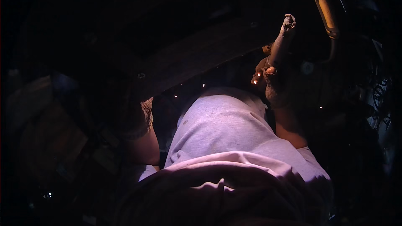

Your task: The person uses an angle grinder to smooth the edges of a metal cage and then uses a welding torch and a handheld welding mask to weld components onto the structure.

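Observation:
My right hand (264, 70), in a knitted glove, is raised right of centre, partly lit. Its fingers look curled, and bright glints sit at their lower edge. Rising from it is a pale, roughly tubular piece (281, 44) with a ragged tip. I cannot make out what it is, or whether it is part of the glove. Low on the left, a knitted cuff (146, 111) circles my left wrist. Shadow swallows my left hand beyond the cuff, so its fingers and anything they hold are hidden.
A dark panel with a straight edge (197, 69) and screw heads spans ahead of me. At the upper right hangs a yellow-handled tool (322, 8) with a cable at its lower end. Dark tangled strands (380, 94) show at the far right. Deep shadow hides most surroundings.

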### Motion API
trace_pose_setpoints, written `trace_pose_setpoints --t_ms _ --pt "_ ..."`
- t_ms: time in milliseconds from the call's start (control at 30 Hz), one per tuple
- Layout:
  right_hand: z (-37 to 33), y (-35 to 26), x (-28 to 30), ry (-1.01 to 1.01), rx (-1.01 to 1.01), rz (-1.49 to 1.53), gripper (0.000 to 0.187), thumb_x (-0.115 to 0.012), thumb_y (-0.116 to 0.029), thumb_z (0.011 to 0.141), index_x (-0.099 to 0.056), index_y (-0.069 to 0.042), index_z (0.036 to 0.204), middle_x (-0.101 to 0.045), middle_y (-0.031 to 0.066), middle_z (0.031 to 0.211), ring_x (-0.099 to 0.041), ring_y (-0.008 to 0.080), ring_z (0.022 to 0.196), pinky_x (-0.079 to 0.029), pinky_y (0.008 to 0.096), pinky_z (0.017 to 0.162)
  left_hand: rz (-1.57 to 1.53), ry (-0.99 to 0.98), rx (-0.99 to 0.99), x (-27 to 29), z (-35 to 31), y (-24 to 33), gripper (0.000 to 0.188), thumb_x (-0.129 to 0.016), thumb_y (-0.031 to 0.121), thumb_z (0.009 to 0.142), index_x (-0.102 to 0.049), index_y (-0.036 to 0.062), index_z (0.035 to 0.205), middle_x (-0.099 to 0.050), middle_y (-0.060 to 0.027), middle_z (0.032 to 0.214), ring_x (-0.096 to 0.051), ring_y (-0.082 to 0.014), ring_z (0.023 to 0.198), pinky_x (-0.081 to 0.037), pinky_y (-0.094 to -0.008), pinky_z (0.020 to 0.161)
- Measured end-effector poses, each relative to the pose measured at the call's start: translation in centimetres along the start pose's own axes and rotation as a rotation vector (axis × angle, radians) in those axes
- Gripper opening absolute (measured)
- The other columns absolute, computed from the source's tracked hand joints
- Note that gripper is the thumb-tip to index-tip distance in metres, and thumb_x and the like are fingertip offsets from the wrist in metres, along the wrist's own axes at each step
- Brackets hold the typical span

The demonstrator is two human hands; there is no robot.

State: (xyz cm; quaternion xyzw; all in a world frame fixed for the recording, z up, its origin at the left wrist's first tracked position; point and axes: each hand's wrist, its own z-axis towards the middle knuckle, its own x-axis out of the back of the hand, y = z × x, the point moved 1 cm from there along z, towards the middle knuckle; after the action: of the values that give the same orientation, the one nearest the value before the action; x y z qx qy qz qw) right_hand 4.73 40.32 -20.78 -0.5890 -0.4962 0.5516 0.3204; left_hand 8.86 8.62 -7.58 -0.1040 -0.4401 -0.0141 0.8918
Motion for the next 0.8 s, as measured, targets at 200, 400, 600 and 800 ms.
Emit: trace_pose_setpoints --t_ms 200,400,600,800 --pt "-0.6 0.8 1.0 0.026 0.006 0.016 0.035 -0.072 -0.021 0.087 -0.060 0.003 0.109 -0.057 0.0027 0.076 -0.054 0.0100 0.064 -0.049 0.0269 0.062 -0.002 0.002 0.008 0.2 0.0 0.2 0.034 -0.066 0.028 0.087 -0.061 0.0020 0.109 -0.066 -0.0131 0.103 -0.066 -0.0258 0.094 -0.053 -0.0386 0.089" --pt "-0.3 -0.9 -0.3 0.066 -0.058 0.084 0.029 -0.072 -0.021 0.087 -0.064 0.000 0.105 -0.058 0.0044 0.076 -0.055 0.0114 0.066 -0.050 0.0271 0.064 -0.009 0.003 0.004 0.3 -0.1 0.3 0.035 -0.065 0.028 0.087 -0.061 0.0017 0.111 -0.066 -0.0133 0.104 -0.066 -0.0257 0.095 -0.053 -0.0384 0.089" --pt "-0.3 0.6 0.7 -0.007 -0.024 0.022 0.065 -0.073 -0.032 0.085 -0.047 0.010 0.127 -0.057 0.0068 0.076 -0.054 0.0113 0.064 -0.049 0.0261 0.057 -0.008 0.002 0.009 0.4 0.0 0.3 0.036 -0.065 0.028 0.087 -0.060 0.0015 0.112 -0.065 -0.0134 0.105 -0.065 -0.0256 0.096 -0.053 -0.0381 0.089" --pt "-0.4 1.4 1.4 -0.053 -0.007 0.066 0.041 -0.069 -0.028 0.089 -0.058 0.004 0.113 -0.058 0.0035 0.077 -0.054 0.0093 0.064 -0.048 0.0238 0.058 -0.019 0.003 0.017 0.4 0.0 0.1 0.037 -0.064 0.028 0.088 -0.059 0.0013 0.113 -0.065 -0.0136 0.106 -0.065 -0.0255 0.097 -0.053 -0.0379 0.089"
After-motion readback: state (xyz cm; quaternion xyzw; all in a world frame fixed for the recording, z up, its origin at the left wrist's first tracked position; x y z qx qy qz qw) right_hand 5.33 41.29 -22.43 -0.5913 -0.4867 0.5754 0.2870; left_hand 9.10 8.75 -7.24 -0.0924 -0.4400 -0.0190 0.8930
